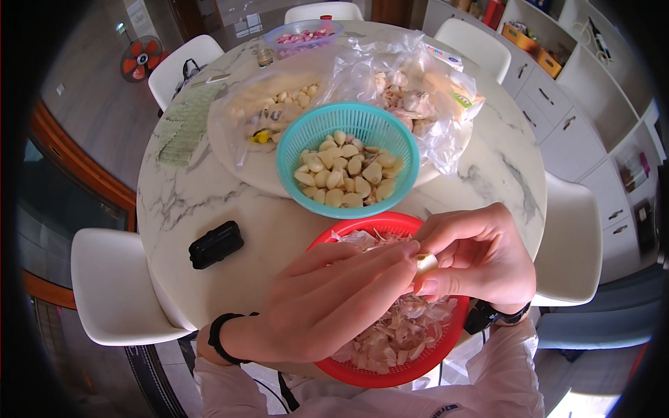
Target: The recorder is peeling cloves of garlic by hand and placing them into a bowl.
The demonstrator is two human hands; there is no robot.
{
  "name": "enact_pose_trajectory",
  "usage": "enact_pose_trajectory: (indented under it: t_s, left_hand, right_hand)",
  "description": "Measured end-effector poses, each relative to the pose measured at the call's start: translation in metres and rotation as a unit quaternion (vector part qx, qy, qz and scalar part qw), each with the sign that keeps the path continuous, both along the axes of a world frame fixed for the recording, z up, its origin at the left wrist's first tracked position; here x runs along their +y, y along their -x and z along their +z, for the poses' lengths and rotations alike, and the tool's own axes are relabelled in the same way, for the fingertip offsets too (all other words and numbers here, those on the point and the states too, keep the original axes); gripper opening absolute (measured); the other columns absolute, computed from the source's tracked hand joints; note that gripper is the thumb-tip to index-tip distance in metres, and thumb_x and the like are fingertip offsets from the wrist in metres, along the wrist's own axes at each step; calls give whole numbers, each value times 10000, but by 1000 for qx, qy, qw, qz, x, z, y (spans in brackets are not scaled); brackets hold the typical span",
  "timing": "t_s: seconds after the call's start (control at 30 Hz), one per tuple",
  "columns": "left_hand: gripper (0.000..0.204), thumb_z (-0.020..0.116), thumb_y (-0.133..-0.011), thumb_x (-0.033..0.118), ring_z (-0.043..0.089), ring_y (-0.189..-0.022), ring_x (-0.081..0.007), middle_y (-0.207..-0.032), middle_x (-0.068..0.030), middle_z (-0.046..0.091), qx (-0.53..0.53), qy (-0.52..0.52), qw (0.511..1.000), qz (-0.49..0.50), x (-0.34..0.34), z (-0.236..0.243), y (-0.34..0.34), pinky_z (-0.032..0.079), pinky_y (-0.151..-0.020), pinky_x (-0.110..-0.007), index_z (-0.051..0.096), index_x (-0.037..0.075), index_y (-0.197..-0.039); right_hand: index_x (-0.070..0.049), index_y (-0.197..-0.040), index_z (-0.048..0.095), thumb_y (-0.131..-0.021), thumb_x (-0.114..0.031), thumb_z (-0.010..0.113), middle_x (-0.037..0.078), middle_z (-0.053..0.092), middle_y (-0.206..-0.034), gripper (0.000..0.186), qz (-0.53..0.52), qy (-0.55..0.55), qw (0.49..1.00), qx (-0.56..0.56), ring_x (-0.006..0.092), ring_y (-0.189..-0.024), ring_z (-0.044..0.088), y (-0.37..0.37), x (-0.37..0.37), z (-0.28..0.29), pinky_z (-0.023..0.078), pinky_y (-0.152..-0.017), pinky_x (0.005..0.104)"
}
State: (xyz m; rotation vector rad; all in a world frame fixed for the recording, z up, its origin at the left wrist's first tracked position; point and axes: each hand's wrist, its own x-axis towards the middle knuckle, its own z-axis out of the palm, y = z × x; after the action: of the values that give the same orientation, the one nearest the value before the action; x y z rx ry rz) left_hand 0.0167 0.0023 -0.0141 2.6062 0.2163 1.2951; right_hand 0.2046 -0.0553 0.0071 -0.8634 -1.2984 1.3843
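Observation:
A pale garlic clove (426, 263) is pinched between the thumb and fingers of my right hand (484, 261). My left hand (341, 299) reaches in from the left, its fingers pressed together and their tips at the same clove; its thumb is hidden. Both hands are above a red plastic basket (456, 327) heaped with papery garlic skins (394, 334). Just beyond it stands a turquoise basket (289, 177) holding many peeled garlic cloves (341, 171), a few with brownish skin among them.
Behind the turquoise basket, clear plastic bags hold whole garlic bulbs (414, 104) and loose cloves (296, 96). A tub of small purplish pieces (303, 38) sits at the far edge. A black case (216, 245) and a green cloth (187, 125) lie left. White chairs (115, 285) surround the marble-patterned table (178, 202).

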Motion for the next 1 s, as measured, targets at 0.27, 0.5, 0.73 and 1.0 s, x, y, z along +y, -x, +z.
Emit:
enact_pose_trajectory:
  t_s: [0.27,0.5,0.73,1.0]
  left_hand:
    - [360,707,-660,25,633,-768,-217,-897,-151,631,-4,-22,1000,-7,0,-1,0,490,-638,-299,537,-10,-975]
    - [334,729,-634,25,635,-753,-217,-872,-147,635,-11,8,1000,-8,1,0,4,491,-635,-301,557,3,-920]
    - [330,745,-605,31,621,-749,-228,-875,-126,628,-56,74,995,-36,4,6,2,483,-620,-299,581,10,-890]
    - [300,722,-621,14,616,-774,-225,-932,-114,611,-69,-4,997,-42,7,-1,-2,471,-609,-279,590,15,-890]
  right_hand:
    - [68,-862,575,-733,59,632,84,598,-801,141,-10,-2,1000,-4,109,-687,596,2,0,0,499,-590,199]
    - [74,-906,573,-739,84,607,108,597,-850,170,7,-3,1000,-2,152,-768,606,0,1,1,515,-702,234]
    - [65,-1016,552,-737,125,574,132,567,-968,286,57,-69,996,-5,171,-895,576,1,5,-4,482,-829,274]
    - [55,-1007,566,-754,81,586,115,583,-941,255,20,-46,998,-33,161,-872,582,3,3,-2,495,-772,256]
